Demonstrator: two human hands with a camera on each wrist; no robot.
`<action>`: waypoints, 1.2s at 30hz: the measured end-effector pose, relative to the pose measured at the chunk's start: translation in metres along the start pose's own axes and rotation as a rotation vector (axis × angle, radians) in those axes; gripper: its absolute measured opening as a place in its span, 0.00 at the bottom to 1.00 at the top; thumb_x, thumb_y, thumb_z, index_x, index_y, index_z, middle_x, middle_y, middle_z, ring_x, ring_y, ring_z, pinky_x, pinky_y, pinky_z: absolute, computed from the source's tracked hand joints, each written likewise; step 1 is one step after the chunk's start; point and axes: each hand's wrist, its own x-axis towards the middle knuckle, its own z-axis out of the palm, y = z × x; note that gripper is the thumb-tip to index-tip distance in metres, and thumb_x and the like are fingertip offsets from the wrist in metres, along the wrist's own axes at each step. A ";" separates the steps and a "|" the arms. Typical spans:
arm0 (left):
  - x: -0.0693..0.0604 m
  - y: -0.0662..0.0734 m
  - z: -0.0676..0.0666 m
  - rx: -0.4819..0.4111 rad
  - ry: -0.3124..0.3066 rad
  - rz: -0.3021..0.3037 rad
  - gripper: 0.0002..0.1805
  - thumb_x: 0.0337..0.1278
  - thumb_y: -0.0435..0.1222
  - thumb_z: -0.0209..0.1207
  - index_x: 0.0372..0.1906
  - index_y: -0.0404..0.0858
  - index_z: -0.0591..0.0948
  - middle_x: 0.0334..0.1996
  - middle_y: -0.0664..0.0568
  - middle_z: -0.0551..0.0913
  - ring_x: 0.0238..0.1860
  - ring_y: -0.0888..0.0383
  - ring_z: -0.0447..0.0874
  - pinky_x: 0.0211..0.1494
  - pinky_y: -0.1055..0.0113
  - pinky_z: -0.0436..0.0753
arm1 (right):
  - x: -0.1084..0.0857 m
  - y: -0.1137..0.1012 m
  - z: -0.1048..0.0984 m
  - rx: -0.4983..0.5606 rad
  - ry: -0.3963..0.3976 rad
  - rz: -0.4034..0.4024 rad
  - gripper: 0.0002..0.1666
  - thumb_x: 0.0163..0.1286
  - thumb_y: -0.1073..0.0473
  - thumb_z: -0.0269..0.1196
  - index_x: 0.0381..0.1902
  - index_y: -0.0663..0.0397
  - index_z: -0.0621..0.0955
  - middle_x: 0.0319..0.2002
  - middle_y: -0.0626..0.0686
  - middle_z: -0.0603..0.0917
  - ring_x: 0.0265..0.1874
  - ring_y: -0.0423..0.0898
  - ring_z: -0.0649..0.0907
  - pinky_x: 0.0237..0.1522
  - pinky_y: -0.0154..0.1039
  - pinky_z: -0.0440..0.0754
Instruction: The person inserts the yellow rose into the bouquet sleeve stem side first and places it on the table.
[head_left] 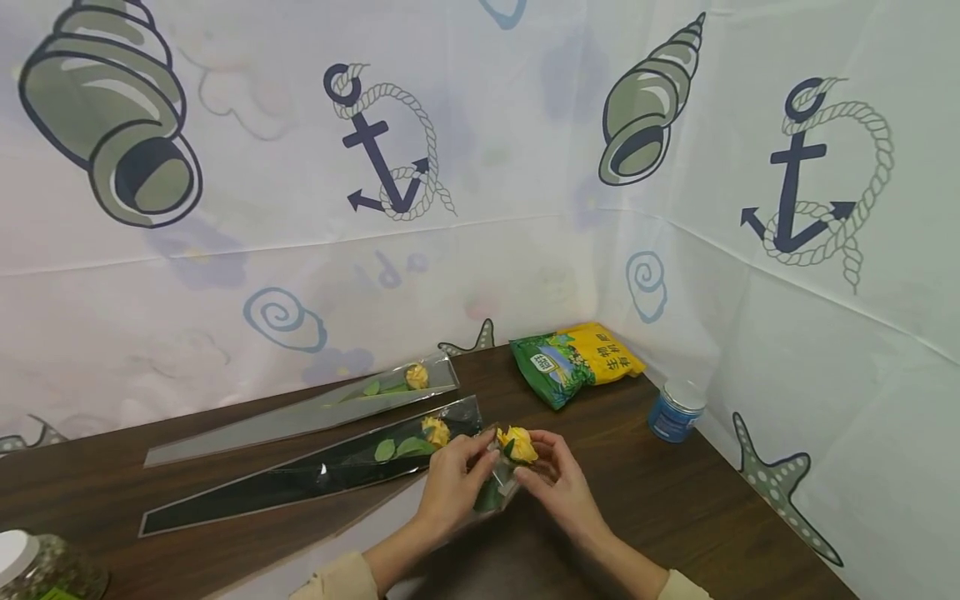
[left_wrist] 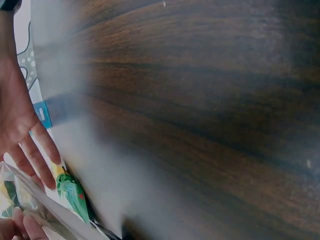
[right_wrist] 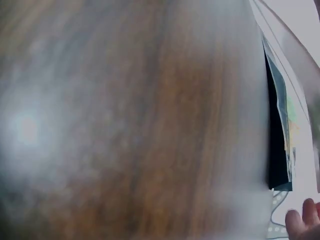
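A yellow rose [head_left: 519,446] stands at the mouth of a long tapered flower sleeve [head_left: 491,497], part clear and part pale, between both hands. My left hand [head_left: 446,483] pinches the sleeve's edge at the left of the bloom; its fingertips [left_wrist: 27,227] show against the clear film in the left wrist view. On the other side, my right hand [head_left: 566,492] has thumb and forefinger at the sleeve's rim beside the petals. Its remaining fingers stretch out behind the film in the left wrist view. The stem is mostly hidden by the left hand and sleeve.
Two sleeved yellow roses lie farther back: one in a black-backed sleeve [head_left: 300,475], one in a grey sleeve [head_left: 277,425]. A green-yellow bag [head_left: 573,362] and a blue can [head_left: 675,412] stand at the right. A white-lidded jar [head_left: 56,567] is at lower left. Printed cloth walls edge the table.
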 end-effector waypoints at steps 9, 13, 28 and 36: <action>0.003 0.000 -0.001 0.008 -0.041 -0.025 0.14 0.56 0.33 0.62 0.48 0.35 0.84 0.23 0.56 0.79 0.24 0.68 0.70 0.26 0.75 0.69 | 0.001 0.000 0.006 0.076 -0.188 0.072 0.38 0.60 0.64 0.66 0.62 0.65 0.59 0.59 0.70 0.66 0.44 0.55 0.82 0.42 0.33 0.80; 0.003 0.000 -0.002 -0.025 -0.054 -0.047 0.15 0.57 0.34 0.61 0.49 0.35 0.83 0.24 0.56 0.80 0.25 0.68 0.72 0.26 0.75 0.70 | 0.001 0.001 0.009 0.123 -0.195 0.106 0.39 0.59 0.67 0.66 0.62 0.64 0.58 0.58 0.70 0.66 0.41 0.51 0.83 0.40 0.33 0.81; -0.030 -0.014 -0.027 0.302 -0.133 0.045 0.42 0.37 0.46 0.73 0.60 0.28 0.73 0.54 0.39 0.75 0.54 0.43 0.72 0.52 0.50 0.75 | 0.002 -0.003 0.004 0.176 -0.069 0.141 0.35 0.59 0.74 0.63 0.63 0.63 0.63 0.57 0.65 0.65 0.34 0.43 0.80 0.34 0.30 0.80; -0.052 -0.027 -0.028 0.344 -0.151 0.044 0.43 0.39 0.44 0.72 0.62 0.28 0.70 0.59 0.34 0.72 0.57 0.37 0.72 0.54 0.45 0.74 | -0.001 -0.005 0.005 0.196 -0.081 0.119 0.36 0.58 0.75 0.62 0.64 0.64 0.63 0.58 0.66 0.64 0.35 0.42 0.79 0.36 0.30 0.79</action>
